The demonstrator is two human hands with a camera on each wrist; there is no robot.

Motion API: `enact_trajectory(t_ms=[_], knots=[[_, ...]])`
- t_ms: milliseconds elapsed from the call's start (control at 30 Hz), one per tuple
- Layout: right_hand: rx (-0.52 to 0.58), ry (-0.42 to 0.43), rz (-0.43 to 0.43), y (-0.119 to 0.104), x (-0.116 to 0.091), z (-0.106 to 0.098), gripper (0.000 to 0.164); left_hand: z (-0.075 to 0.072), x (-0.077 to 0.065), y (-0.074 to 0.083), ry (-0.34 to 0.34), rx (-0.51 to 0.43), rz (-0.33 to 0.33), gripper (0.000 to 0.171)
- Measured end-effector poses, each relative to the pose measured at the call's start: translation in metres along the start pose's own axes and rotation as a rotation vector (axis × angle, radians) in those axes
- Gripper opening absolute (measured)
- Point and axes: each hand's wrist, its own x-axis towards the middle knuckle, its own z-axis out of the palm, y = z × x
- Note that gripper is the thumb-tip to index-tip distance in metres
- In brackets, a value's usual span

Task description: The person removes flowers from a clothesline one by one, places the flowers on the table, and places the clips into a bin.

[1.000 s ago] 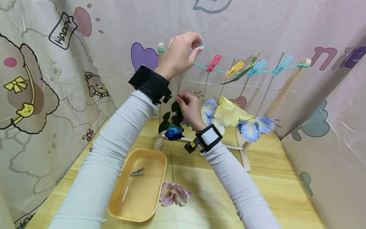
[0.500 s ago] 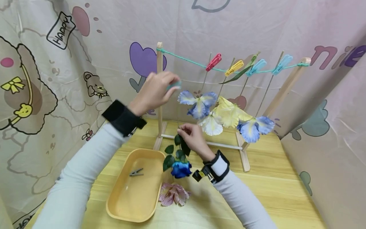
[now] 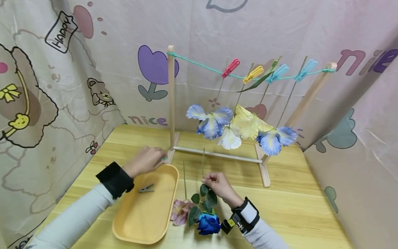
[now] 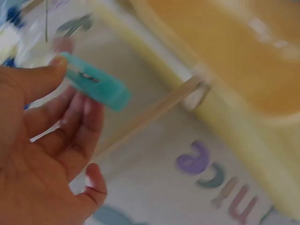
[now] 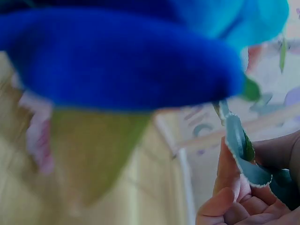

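Observation:
My left hand (image 3: 146, 162) is over the back edge of the yellow tray (image 3: 119, 232), pinching a teal clothespin (image 4: 96, 83) between thumb and fingers. The right hand (image 3: 220, 186) pinches the stem of a blue rose (image 3: 209, 224) just above its green leaves. The rose hangs bloom-down low over the table, its bare stem end pointing up. In the right wrist view the blue petals (image 5: 122, 61) fill the upper part. Beside the rose a pink flower (image 3: 180, 211) lies on the table, partly covered by it. A grey clothespin (image 3: 146, 188) lies in the tray.
A wooden rack (image 3: 171, 103) with a teal cord (image 3: 199, 65) stands at the back. Red (image 3: 231, 68), yellow (image 3: 253, 74) and blue clothespins (image 3: 306, 70) hold flowers upside down on it, including a yellow flower (image 3: 247, 121). Patterned curtains enclose the table.
Both hands have come down from the cord toward the table, the left with the teal clothespin, the right with the blue rose. A blue-white flower on the line has swung left.

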Motion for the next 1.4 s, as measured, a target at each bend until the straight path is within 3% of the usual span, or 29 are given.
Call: enact_trajectory(t_ms=[200, 300, 533, 700, 967, 1400], knots=[[0.024, 0.044, 0.087, 0.024, 0.005, 0.005, 0.017, 0.032, -0.024, 0.004, -0.192, 0.010, 0.011, 0.011], [-0.016, 0.067, 0.109, 0.034, 0.009, 0.009, 0.014, 0.041, -0.029, 0.005, -0.240, 0.017, 0.010, 0.011], [-0.104, 0.079, 0.140, 0.047, 0.020, 0.017, 0.014, 0.054, -0.035, 0.005, -0.286, 0.041, -0.018, 0.020], [-0.148, 0.073, 0.105, 0.051, 0.026, 0.025, 0.016, 0.059, -0.038, 0.006, -0.333, 0.027, -0.043, 0.031], [-0.207, 0.091, 0.043, 0.050, 0.034, 0.031, 0.017, 0.061, -0.040, 0.006, -0.357, -0.006, -0.077, 0.023], [-0.575, 0.126, 0.034, 0.044, 0.036, 0.027, 0.013, 0.060, -0.041, 0.008, -0.409, -0.036, -0.121, 0.020]])
